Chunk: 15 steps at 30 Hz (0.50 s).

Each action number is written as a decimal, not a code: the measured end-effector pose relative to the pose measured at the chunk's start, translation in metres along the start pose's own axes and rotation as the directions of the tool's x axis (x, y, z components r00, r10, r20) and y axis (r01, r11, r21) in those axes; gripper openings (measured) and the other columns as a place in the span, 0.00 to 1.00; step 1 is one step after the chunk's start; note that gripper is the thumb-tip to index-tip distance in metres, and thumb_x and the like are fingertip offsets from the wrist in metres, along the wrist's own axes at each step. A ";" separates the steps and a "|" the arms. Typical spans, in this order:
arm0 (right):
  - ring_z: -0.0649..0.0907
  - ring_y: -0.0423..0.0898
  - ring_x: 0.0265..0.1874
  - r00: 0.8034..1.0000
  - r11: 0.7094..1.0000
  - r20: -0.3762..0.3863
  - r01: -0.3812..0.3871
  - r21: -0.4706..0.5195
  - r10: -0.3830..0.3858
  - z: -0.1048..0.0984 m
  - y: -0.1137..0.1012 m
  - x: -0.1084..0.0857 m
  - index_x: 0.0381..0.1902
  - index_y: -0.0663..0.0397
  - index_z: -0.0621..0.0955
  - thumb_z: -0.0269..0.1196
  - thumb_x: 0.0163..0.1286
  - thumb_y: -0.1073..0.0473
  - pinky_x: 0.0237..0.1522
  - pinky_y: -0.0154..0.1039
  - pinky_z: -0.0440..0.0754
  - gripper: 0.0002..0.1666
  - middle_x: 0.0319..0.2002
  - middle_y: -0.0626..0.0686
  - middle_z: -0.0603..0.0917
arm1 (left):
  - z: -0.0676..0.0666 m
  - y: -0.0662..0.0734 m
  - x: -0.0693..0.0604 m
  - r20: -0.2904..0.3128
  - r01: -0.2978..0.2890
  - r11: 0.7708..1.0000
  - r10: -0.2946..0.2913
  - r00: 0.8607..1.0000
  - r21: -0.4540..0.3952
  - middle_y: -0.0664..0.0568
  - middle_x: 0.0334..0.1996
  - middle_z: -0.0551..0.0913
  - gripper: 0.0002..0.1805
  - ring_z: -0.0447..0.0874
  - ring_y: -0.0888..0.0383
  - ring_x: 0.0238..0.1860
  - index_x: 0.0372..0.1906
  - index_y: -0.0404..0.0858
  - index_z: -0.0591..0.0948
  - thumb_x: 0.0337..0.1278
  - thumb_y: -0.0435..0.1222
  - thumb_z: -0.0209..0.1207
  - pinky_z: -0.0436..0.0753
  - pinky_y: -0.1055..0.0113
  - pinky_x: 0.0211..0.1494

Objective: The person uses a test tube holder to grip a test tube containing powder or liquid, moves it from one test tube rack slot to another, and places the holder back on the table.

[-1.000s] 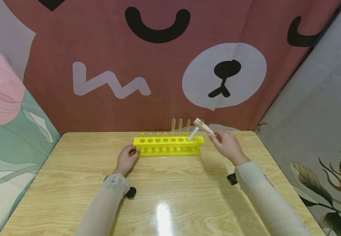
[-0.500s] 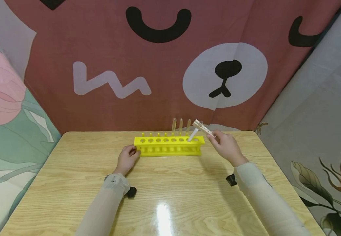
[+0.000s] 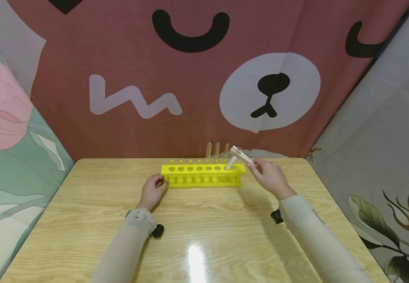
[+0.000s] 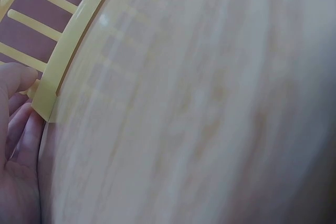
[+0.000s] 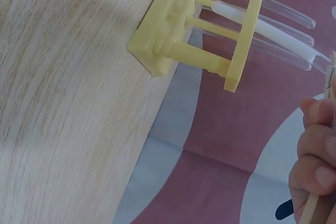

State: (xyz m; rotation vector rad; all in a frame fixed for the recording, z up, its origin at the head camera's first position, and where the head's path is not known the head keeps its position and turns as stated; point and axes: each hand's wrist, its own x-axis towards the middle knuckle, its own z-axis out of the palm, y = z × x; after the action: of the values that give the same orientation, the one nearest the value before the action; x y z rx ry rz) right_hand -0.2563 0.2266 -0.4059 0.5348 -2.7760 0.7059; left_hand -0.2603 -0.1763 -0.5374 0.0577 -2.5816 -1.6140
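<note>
A yellow test tube rack [image 3: 204,184] stands near the table's back edge. My left hand [image 3: 151,192] grips its left end; in the left wrist view the thumb and fingers of the left hand [image 4: 18,124] lie about the rack's end [image 4: 47,90]. My right hand [image 3: 272,179] holds a wooden test tube clamp [image 3: 243,156], whose far end is at the mouth of a test tube with white contents [image 3: 230,163]. That tube leans in a hole towards the rack's right end. In the right wrist view the white-filled tube [image 5: 278,36] passes through the top board, its rounded bottom near the base.
Several clear test tubes [image 3: 209,151] stand upside down on pegs along the rack's back, right of centre. Bare pegs [image 3: 181,161] are to their left. The wooden table [image 3: 204,220] meets a patterned cloth [image 3: 137,137] behind.
My right hand has moved slightly left and down with the clamp, and the white-filled tube sits lower in its hole. The left hand and rack have hardly moved.
</note>
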 end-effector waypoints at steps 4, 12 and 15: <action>0.59 0.40 0.09 1.000 1.000 0.007 0.008 -0.004 -0.008 0.002 0.001 0.001 0.36 0.55 0.78 0.57 0.79 0.50 0.13 0.36 0.60 0.15 0.13 0.45 0.63 | 0.000 -0.001 0.000 -0.001 -0.004 1.000 0.004 1.000 0.008 0.35 0.64 0.72 0.19 0.75 0.41 0.63 0.58 0.27 0.79 0.70 0.36 0.61 0.77 0.49 0.67; 0.59 0.40 0.10 0.999 1.000 0.026 0.022 -0.017 -0.022 0.003 0.000 0.002 0.38 0.55 0.80 0.56 0.80 0.48 0.14 0.36 0.60 0.17 0.13 0.45 0.63 | 0.000 -0.001 0.001 0.001 0.004 1.000 -0.004 1.000 0.020 0.35 0.64 0.72 0.19 0.75 0.42 0.64 0.57 0.28 0.79 0.70 0.37 0.61 0.77 0.50 0.67; 0.59 0.40 0.10 0.999 0.999 0.037 0.024 -0.028 -0.022 0.005 -0.001 0.002 0.40 0.57 0.81 0.57 0.79 0.49 0.14 0.36 0.60 0.16 0.13 0.45 0.64 | 0.000 -0.001 0.000 -0.002 0.008 1.000 -0.008 1.000 0.021 0.35 0.64 0.72 0.19 0.75 0.42 0.64 0.57 0.28 0.79 0.70 0.37 0.61 0.77 0.50 0.67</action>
State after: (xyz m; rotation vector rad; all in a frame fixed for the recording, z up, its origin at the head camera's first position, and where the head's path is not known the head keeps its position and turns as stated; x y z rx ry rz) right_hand -0.2583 0.2232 -0.4093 0.5787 -2.8046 0.6564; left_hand -0.2607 -0.1764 -0.5384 0.0710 -2.6004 -1.5893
